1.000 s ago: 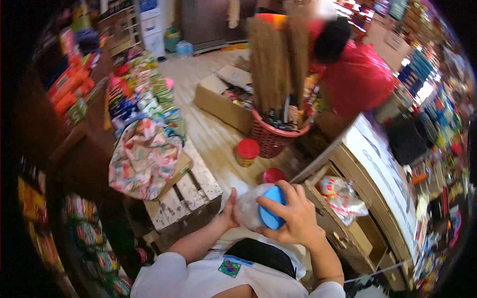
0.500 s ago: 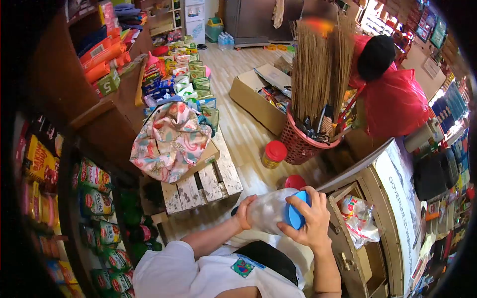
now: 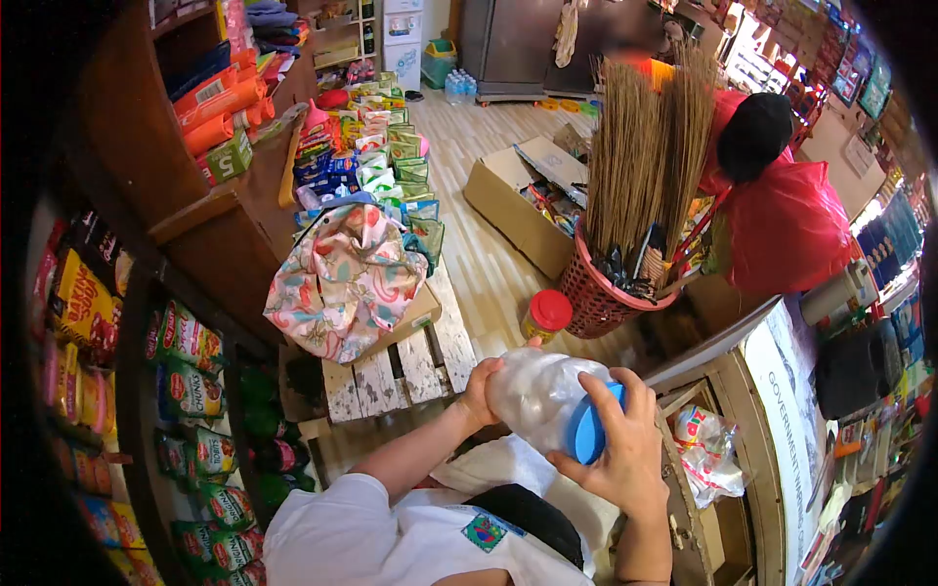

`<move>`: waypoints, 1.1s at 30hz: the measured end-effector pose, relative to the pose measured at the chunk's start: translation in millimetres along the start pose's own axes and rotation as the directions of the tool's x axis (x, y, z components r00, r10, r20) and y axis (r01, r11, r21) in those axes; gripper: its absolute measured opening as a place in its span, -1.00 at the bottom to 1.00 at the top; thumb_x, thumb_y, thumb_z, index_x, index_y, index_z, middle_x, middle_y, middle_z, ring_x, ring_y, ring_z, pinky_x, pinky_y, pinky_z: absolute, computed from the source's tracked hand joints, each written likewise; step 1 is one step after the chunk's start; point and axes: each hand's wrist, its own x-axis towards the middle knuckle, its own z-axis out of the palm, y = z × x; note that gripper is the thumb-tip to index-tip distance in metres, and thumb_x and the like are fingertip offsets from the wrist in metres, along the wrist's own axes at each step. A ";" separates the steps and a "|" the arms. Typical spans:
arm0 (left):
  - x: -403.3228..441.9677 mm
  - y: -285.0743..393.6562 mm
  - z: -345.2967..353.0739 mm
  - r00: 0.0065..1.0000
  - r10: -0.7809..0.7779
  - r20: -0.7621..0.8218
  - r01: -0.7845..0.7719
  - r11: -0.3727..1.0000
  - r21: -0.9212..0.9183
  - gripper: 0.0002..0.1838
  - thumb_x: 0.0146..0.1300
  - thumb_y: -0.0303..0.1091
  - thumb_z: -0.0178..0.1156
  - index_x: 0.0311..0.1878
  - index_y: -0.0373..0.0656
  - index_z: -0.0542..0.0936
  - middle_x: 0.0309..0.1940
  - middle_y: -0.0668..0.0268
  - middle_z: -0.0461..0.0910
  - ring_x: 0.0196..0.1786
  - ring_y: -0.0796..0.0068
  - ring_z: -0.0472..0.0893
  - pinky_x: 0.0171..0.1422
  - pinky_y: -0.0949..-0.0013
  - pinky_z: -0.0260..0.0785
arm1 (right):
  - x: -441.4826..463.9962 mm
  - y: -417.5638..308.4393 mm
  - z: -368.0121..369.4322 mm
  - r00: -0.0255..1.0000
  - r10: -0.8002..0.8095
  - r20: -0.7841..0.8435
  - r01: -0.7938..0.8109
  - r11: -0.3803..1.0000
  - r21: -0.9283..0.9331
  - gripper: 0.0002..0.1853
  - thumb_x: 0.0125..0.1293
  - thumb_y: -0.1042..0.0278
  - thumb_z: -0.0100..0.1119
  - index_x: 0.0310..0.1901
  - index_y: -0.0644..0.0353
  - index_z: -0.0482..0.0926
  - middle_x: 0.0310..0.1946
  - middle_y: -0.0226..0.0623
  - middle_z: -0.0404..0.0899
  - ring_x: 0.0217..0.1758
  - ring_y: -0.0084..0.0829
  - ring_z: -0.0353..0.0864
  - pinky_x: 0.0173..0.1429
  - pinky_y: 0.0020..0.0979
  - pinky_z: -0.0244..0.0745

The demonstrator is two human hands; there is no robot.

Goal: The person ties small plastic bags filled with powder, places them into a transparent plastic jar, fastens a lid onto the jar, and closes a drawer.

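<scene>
A clear plastic jar (image 3: 535,398) with whitish contents lies tilted on its side in front of my chest. My left hand (image 3: 481,393) is closed around its bottom end. Over the blue lid (image 3: 588,430) at the other end, my right hand (image 3: 625,444) is curled, with fingers on the top edge and the thumb at the lower edge. The lid is on the jar. What exactly is inside cannot be made out.
A wooden pallet bench (image 3: 366,391) bears a floral cloth bag (image 3: 347,278). Beyond the jar stand a red-lidded container (image 3: 547,313) and a pink basket (image 3: 606,303) of stick brooms. An open drawer (image 3: 718,527) is at right; shelves of pouches (image 3: 200,391) line the left.
The jar has turned so that its bottom end points more upward and away, both hands still on it. A red lid seen behind it earlier is now hidden. The view has shifted slightly.
</scene>
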 end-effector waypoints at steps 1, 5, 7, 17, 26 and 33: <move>0.8 0.5 -0.9 1.000 -0.008 -0.013 0.008 1.000 -0.014 -0.17 0.15 0.06 0.14 0.47 0.03 0.12 0.39 0.15 0.24 0.40 0.13 0.28 0.47 -0.01 0.09 | 2.7 1.5 2.1 1.000 0.001 -0.010 -0.001 1.000 0.006 -0.14 -0.35 0.19 0.53 0.17 -0.01 0.45 0.11 0.06 0.30 0.07 0.05 0.35 -0.04 -0.05 0.45; 2.2 -0.8 -7.2 0.998 -0.039 -0.047 0.035 0.995 -0.093 -0.21 0.21 0.10 0.10 0.47 0.04 0.13 0.39 0.16 0.24 0.40 0.14 0.28 0.47 -0.01 0.09 | 16.1 9.9 13.2 0.998 -0.011 -0.058 0.012 1.000 0.016 -0.16 -0.40 0.18 0.55 0.11 0.02 0.49 0.07 0.01 0.34 0.05 0.01 0.37 -0.04 -0.08 0.46; 5.6 -1.7 -13.8 0.997 -0.048 -0.064 0.040 0.992 -0.122 -0.25 0.26 0.10 0.06 0.46 0.05 0.15 0.39 0.17 0.25 0.40 0.14 0.28 0.47 -0.02 0.09 | 24.1 14.6 17.0 0.997 -0.013 -0.079 0.015 1.000 0.016 -0.17 -0.42 0.17 0.55 0.09 0.03 0.51 0.05 0.00 0.35 0.04 0.00 0.38 -0.04 -0.09 0.46; 23.9 7.1 -49.0 0.925 -0.072 -0.374 0.086 0.996 0.023 -0.41 0.38 0.10 -0.07 0.38 0.03 0.30 0.31 0.24 0.38 0.33 0.25 0.38 0.42 0.03 0.18 | 56.3 38.6 41.0 0.989 0.117 -0.094 -0.111 0.992 0.066 -0.17 -0.51 0.14 0.53 0.03 0.05 0.56 0.00 -0.09 0.43 0.04 -0.05 0.40 0.10 -0.13 0.40; 27.3 43.3 -139.3 0.846 0.410 -0.342 0.274 0.217 0.937 -0.53 0.38 -0.13 0.04 0.26 -0.18 0.38 0.20 0.09 0.45 0.28 0.19 0.42 0.35 0.18 0.26 | 86.7 81.9 121.3 0.970 0.244 -0.024 -0.244 0.969 -0.043 -0.18 -0.48 0.18 0.48 0.07 -0.10 0.53 0.01 -0.21 0.43 0.05 -0.10 0.38 0.03 -0.13 0.49; 9.0 50.6 -212.5 0.939 0.283 -0.197 0.334 -0.607 0.721 -0.36 0.25 -0.01 0.15 0.29 -0.17 0.31 0.32 -0.10 0.24 0.37 -0.01 0.25 0.48 0.06 0.01 | 102.4 136.3 206.8 0.946 0.323 -0.018 -0.324 0.946 -0.030 -0.25 -0.39 0.29 0.47 0.05 -0.04 0.53 -0.04 -0.08 0.43 0.02 0.05 0.39 -0.10 -0.03 0.56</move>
